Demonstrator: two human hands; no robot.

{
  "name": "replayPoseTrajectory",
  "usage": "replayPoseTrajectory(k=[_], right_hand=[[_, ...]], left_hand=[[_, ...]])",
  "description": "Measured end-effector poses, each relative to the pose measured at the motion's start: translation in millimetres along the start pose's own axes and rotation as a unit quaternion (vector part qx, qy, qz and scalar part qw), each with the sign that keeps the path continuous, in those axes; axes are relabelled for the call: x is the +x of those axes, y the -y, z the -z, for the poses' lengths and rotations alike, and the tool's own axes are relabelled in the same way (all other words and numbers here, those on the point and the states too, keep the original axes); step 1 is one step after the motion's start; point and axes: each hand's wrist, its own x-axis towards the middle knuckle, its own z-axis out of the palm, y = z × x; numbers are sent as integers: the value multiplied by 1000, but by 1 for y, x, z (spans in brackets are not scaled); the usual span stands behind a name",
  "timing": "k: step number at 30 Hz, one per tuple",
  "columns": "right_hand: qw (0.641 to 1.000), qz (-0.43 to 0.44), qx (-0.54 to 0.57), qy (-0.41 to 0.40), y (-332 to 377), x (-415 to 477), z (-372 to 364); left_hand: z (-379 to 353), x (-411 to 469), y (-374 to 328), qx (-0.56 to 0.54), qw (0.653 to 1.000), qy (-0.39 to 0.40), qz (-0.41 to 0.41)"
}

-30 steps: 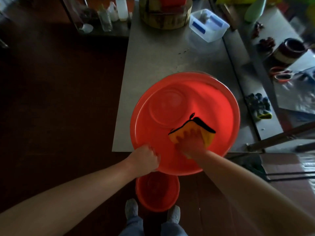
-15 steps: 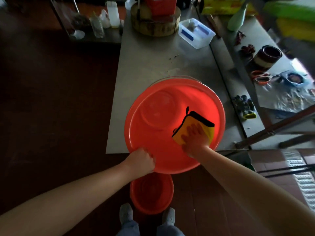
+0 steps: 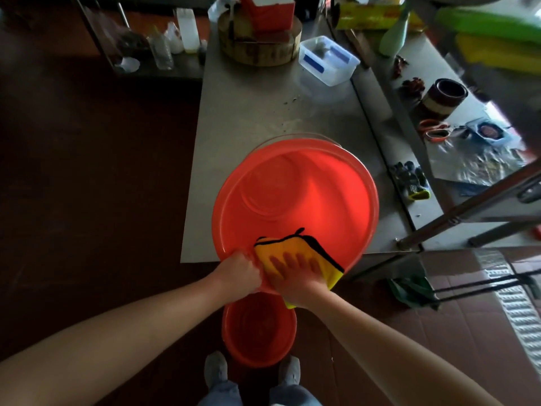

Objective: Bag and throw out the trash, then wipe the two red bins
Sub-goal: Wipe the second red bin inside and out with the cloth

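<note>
A large red bin (image 3: pixel 295 197) stands tilted on the near edge of the steel table (image 3: pixel 248 112), its inside facing me. My left hand (image 3: pixel 238 273) grips its near rim. My right hand (image 3: pixel 295 278) lies flat with spread fingers on a yellow cloth with black edging (image 3: pixel 295 249), pressing it against the bin's near inner wall right beside the left hand. A smaller red bin (image 3: pixel 259 329) sits on the floor between the table and my feet, partly hidden under my hands.
At the table's far end are a round wooden block (image 3: pixel 259 43) and a clear plastic box (image 3: pixel 329 61). A second table on the right holds gloves (image 3: pixel 411 180), scissors (image 3: pixel 433 130) and a jar (image 3: pixel 443 96). A metal frame (image 3: pixel 468 209) stands at right.
My right hand has slid the cloth down and left along the bin's inner wall to the near rim, ending next to my left hand. The left hand keeps its hold.
</note>
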Motion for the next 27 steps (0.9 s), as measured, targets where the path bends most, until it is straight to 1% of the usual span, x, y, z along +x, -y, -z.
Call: replayPoseTrajectory(k=[2, 4, 6, 8, 11, 14, 16, 18, 22, 23, 25, 27], right_hand=[[999, -2, -14, -38, -14, -6, 6], [995, -4, -61, -79, -36, -9, 13], [989, -5, -107, -102, -55, -13, 19], [988, -2, -125, -89, -62, -16, 22], [991, 8, -117, -60, -55, -22, 22], [995, 39, -74, -47, -46, -26, 28], [997, 64, -29, -16, -35, -26, 30], [998, 59, -19, 9, -26, -23, 31], [995, 53, -52, -70, -28, -17, 37], [994, 55, -51, -74, -31, -14, 38], [996, 45, -52, -54, -34, -4, 39], [998, 23, -56, -9, -33, 12, 37]], left_hand=[[-4, -2, 3, 11, 1000, -10, -10], [-7, -4, 10, 11, 999, -12, -32], [-5, -9, 17, 24, 999, -31, -20], [-4, -8, 20, 16, 999, -10, -31], [-5, -3, 24, 6, 998, -33, -44], [-7, -4, 30, 6, 999, -37, -39], [-6, -2, 27, 1, 998, -35, -47], [-5, 3, 23, -19, 998, -27, -46], [-8, 2, 30, -49, 998, -28, -14], [-9, 1, 33, -51, 998, -28, -9], [-12, 1, 35, -49, 998, -36, -13], [-12, 3, 36, -46, 998, -44, -25]])
